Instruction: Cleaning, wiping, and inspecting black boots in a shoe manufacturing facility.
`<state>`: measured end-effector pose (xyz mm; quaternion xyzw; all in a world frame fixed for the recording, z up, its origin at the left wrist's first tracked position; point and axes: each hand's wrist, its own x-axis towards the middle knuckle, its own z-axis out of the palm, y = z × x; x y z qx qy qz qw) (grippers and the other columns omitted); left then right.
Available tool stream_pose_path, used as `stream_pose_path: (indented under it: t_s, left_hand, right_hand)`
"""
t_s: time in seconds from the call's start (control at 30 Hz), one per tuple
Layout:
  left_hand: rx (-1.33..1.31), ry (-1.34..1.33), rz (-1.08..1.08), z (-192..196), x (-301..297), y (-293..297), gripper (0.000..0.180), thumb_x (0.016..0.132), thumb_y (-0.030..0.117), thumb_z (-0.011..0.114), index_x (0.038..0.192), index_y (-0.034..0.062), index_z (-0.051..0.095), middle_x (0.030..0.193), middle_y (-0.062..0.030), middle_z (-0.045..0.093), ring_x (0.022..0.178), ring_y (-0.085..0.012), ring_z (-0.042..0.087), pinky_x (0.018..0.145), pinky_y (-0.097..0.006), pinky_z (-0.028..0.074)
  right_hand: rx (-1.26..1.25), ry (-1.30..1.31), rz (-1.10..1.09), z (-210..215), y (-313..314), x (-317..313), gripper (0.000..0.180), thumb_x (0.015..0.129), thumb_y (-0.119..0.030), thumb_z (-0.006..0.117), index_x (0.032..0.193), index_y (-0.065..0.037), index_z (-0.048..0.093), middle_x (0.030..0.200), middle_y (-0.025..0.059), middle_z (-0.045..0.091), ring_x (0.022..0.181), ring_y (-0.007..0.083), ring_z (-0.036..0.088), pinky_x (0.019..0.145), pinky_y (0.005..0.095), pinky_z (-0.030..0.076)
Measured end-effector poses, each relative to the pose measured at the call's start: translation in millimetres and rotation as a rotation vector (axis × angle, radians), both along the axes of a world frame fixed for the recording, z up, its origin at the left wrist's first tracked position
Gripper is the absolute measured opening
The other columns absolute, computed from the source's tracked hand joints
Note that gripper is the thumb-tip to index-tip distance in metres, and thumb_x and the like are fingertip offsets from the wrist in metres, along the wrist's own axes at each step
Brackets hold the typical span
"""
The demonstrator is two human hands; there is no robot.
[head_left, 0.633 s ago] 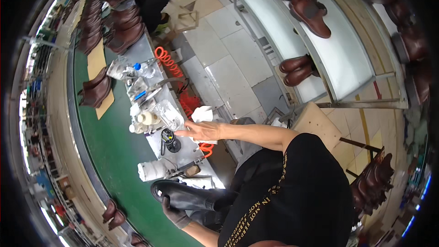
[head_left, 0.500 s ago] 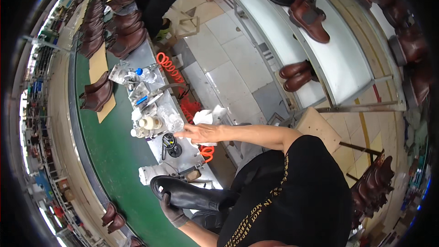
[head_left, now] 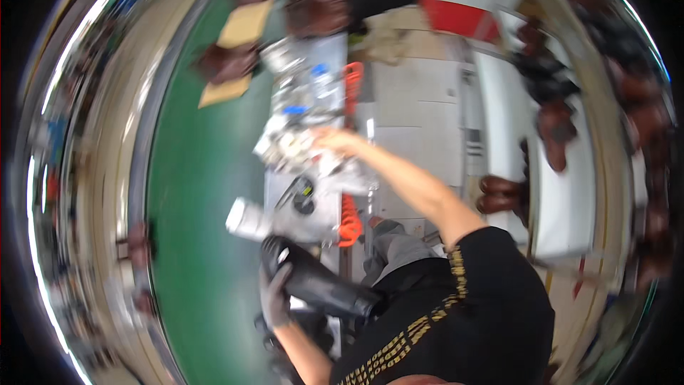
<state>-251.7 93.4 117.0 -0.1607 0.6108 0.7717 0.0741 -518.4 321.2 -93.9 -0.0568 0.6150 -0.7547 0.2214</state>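
Note:
My left hand, in a grey glove, grips a black leather boot near its toe. The boot lies tilted, its shaft toward my lap. Bare and smeared by motion, my right hand reaches over the metal bench to a cluster of white-capped bottles. Its fingers are too blurred to show whether they hold anything. Just below that hand is a crumpled white cloth or tissue. A round black container stands on the bench between the hand and the boot.
A green conveyor belt runs along the left, carrying brown boots on cardboard. White cloth sits at the bench's near left corner. An orange coiled hose hangs at the bench edge. To the right stands a shoe rack.
The whole view has turned and blurred. My right hand has moved from beside the black container farther along the bench to the bottles. The left hand still holds the boot.

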Motion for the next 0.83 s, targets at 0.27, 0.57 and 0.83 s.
stream_pose_path:
  t_s: [0.27,0.57,0.83]
  left_hand:
    - [-0.016,-0.074,-0.072,9,2,-8,0.059,0.072,0.01,0.071,0.125,-0.0001,0.045,0.112,-0.0066,0.056,0.102,-0.0133,0.052,0.089,-0.027,0.04]
    - [-0.071,-0.016,-0.112,-2,4,-13,0.062,0.071,0.017,0.072,0.124,0.0009,0.046,0.109,-0.0061,0.058,0.096,-0.012,0.054,0.085,-0.027,0.042]
    - [-0.111,0.011,-0.134,6,9,-9,0.061,0.071,0.026,0.072,0.123,0.0032,0.047,0.107,-0.009,0.059,0.096,-0.0137,0.055,0.085,-0.027,0.043]
  right_hand:
    - [-0.03,-0.076,0.24,174,-20,105,0.023,0.077,0.0,0.056,0.1,-0.003,0.051,0.081,0.0052,0.06,0.068,0.0081,0.056,0.059,0.0235,0.047]
    - [-0.025,-0.056,0.536,235,-83,148,0.012,0.067,0.006,0.061,0.077,0.001,0.057,0.102,0.0127,0.055,0.069,0.0102,0.059,0.058,0.0215,0.049]
    - [-0.042,-0.278,0.598,222,-80,138,0.014,0.065,0.005,0.066,0.066,-0.003,0.054,0.104,0.0155,0.054,0.078,0.0143,0.061,0.067,0.0254,0.052]
